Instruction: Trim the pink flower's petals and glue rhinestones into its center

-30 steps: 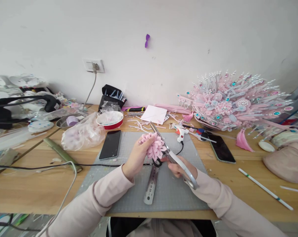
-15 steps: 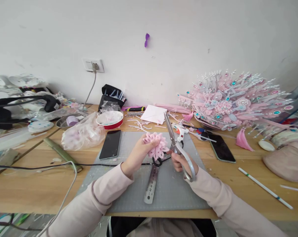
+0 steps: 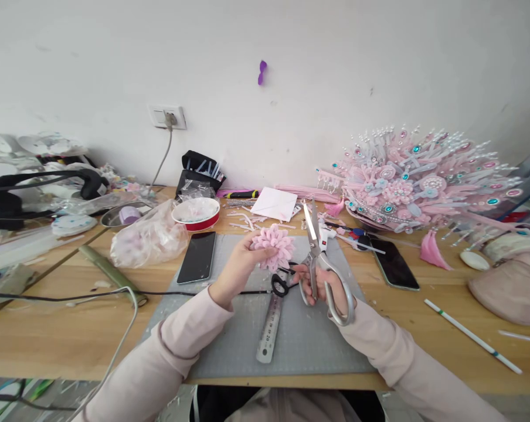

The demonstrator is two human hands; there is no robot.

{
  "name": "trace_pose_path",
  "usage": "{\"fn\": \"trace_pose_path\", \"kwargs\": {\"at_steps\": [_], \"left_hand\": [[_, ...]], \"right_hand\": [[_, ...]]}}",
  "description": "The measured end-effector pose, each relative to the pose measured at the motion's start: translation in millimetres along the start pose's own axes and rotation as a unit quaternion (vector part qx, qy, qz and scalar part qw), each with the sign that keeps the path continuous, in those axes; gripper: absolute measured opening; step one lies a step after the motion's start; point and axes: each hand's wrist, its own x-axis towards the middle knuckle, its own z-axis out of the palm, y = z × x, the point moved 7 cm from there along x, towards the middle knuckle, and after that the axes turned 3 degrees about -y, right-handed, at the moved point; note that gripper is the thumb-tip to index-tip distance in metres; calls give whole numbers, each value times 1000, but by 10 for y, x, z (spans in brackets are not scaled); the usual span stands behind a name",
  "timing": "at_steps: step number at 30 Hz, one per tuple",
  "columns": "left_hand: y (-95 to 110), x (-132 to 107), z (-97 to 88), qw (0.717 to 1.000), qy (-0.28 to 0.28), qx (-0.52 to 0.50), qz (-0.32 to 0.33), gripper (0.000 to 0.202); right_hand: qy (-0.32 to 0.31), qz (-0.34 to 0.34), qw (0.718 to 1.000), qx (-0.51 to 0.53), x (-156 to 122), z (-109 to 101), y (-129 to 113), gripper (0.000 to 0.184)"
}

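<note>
- The near edge of the wooden worktop (image 3: 49,346) runs across the bottom, with both pale pink sleeves reaching over it onto a grey cutting mat (image 3: 300,346).
- A steel ruler (image 3: 270,328) lies on the mat between the forearms, and a small pair of black-handled scissors (image 3: 281,283) lies at its far end.
- The left hand (image 3: 238,266) is raised over the mat, its grip pinching a pink layered fabric flower (image 3: 274,247) at the fingertips.
- The right hand (image 3: 324,286) has its grip closed through the handles of large silver scissors (image 3: 314,246), whose blades stand together and point up and away, just beside the flower without touching it.
- A black cable (image 3: 71,297) crosses the bare wood to the left of the mat; bare wood on the right carries only a white stick (image 3: 471,335).
- One dark phone (image 3: 197,257) lies at the mat's left edge, another phone (image 3: 394,264) just off its right.
- Further back sit a clear bag of pink pieces (image 3: 146,237), a red-rimmed bowl (image 3: 195,212), a white glue gun (image 3: 322,234) and paper scraps.
- At the far right rests a big pink beaded headdress (image 3: 418,181); piled clutter fills the far left.
- A white wall (image 3: 335,70) closes the back, with a socket (image 3: 167,116) and a purple scrap (image 3: 262,71) stuck on it.
</note>
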Motion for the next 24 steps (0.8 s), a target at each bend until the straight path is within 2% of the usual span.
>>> {"fn": "trace_pose_path", "kwargs": {"at_steps": [7,15,18,21,24], "left_hand": [[32,66,-71,999,8,-31,5,33],[90,80,-233,995,82,-15,50,20],[112,71,-281,991,109,-27,70,16],[124,79,-289,988,110,-79,76,18],[139,94,-289,985,106,-110,79,17]], "right_hand": [[-100,51,994,10,-23,164,43,59],[-98,53,994,18,-35,99,55,54],[-127,73,988,44,-38,113,90,50],[-150,115,978,87,-54,138,128,47],[-141,142,973,119,-67,134,141,44]]}}
